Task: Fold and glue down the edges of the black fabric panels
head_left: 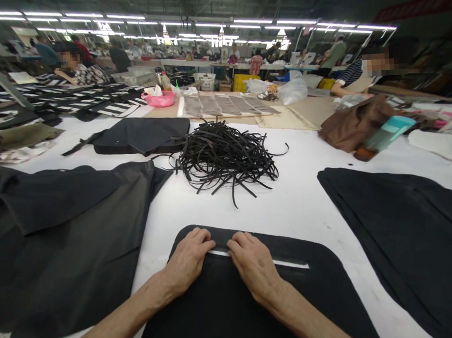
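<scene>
A black sheet panel (280,303) with rounded corners lies in front of me on the white table. A narrow white line (291,263) runs across its upper part; whether it is a slot or a strip, I cannot tell. My left hand (191,255) is closed at the left of this line, fingers curled on the panel's edge strip. Just to the right, my right hand (252,259) is closed in the same way, its thumb and fingers bent over the line. The fingertips of both hands are partly hidden.
Beyond the panel is a tangled heap of thin black strips (227,156). Black panels (143,133) are stacked behind it. More black sheets lie at left (73,239) and right (406,234). A teal-capped bottle (385,136) leans by brown cloth (349,123). Other people sit farther off.
</scene>
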A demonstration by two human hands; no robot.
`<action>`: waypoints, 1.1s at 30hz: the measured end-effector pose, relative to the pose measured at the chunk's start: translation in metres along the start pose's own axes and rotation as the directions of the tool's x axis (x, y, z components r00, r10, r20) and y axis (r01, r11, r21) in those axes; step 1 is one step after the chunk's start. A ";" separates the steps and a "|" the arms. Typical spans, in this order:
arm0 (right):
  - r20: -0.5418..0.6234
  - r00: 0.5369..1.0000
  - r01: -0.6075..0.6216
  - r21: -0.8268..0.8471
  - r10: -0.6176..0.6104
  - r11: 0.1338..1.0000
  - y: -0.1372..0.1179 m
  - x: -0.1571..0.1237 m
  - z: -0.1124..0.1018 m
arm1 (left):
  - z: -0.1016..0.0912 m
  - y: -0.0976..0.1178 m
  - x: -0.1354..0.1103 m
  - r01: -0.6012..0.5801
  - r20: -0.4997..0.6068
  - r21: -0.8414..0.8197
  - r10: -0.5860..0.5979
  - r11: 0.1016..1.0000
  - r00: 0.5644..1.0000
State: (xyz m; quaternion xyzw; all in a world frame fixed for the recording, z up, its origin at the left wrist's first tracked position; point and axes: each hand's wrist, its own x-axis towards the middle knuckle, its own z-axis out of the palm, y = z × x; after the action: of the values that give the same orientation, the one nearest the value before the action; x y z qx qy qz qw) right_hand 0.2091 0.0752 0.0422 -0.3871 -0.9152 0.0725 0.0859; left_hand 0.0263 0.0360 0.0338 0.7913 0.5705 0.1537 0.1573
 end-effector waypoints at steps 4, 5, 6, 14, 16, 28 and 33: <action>-0.011 0.990 0.136 -0.126 -0.138 0.983 0.003 0.005 0.017 | 0.004 -0.004 -0.001 -0.032 -0.042 -0.004 0.032 0.999 0.999; -0.011 0.982 0.186 -0.160 -0.190 0.970 0.003 0.004 0.019 | 0.004 -0.005 -0.001 -0.044 -0.050 -0.013 0.044 0.999 0.998; -0.011 0.972 0.229 -0.188 -0.235 0.955 0.003 0.004 0.020 | 0.005 -0.006 -0.001 -0.057 -0.054 -0.020 0.056 0.998 0.997; 0.049 0.963 0.269 -0.153 -0.265 0.951 0.006 0.010 0.012 | 0.000 -0.006 0.002 -0.128 0.034 0.072 0.126 0.989 0.991; 0.085 0.964 0.260 -0.108 -0.251 0.960 0.009 0.014 0.009 | 0.002 -0.007 0.003 -0.128 0.026 0.097 0.126 0.987 0.992; -0.028 0.992 0.125 0.002 -0.125 0.992 0.022 0.008 0.008 | 0.020 -0.015 0.003 -0.132 -0.147 0.041 0.137 0.990 0.980; -0.046 0.989 0.139 -0.091 -0.144 0.986 0.027 -0.003 0.012 | 0.021 -0.017 0.003 -0.132 -0.182 0.022 0.134 0.991 0.974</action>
State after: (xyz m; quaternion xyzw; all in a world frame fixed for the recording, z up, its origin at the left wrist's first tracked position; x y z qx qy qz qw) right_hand 0.2276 0.0904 0.0249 -0.3262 -0.9401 0.0162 0.0976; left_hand 0.0222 0.0425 0.0077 0.8110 0.5292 0.2330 0.0897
